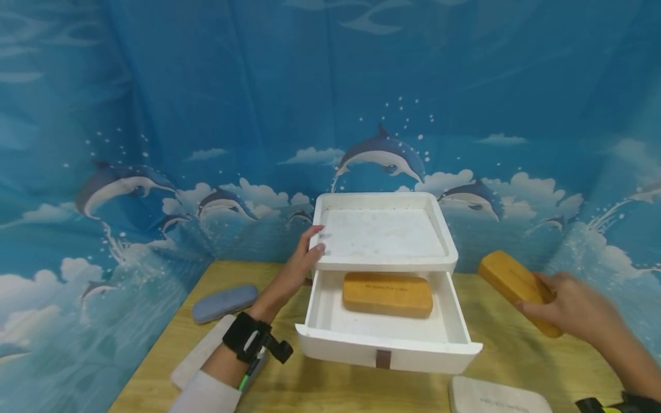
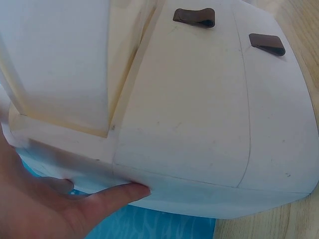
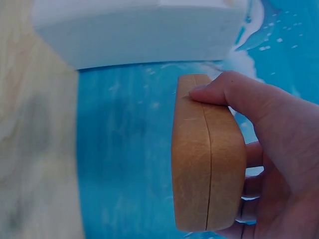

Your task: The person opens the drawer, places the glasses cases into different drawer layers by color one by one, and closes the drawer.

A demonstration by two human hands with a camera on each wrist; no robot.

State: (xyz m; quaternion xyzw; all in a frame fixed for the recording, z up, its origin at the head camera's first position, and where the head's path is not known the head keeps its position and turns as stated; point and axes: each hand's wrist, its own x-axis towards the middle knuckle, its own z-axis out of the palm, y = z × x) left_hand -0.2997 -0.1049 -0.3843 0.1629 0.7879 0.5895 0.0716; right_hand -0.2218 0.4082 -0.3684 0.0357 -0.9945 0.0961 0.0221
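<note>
One white box [image 1: 384, 266]: the left hand [image 1: 298, 267] is resting on its left edge, thumb and forefinger apart, and its drawer [image 1: 423, 357] is standing open, holding one yellow case [image 1: 387, 302]. One matching case [image 1: 508, 281], clamped between the thumb and fingers of the right hand [image 1: 580, 307], is being held well to the right of the drawer. Step in hand, by judgement: the person is probably filling the drawer, so the next move is calling for lowering the held piece in beside its twin.
</note>
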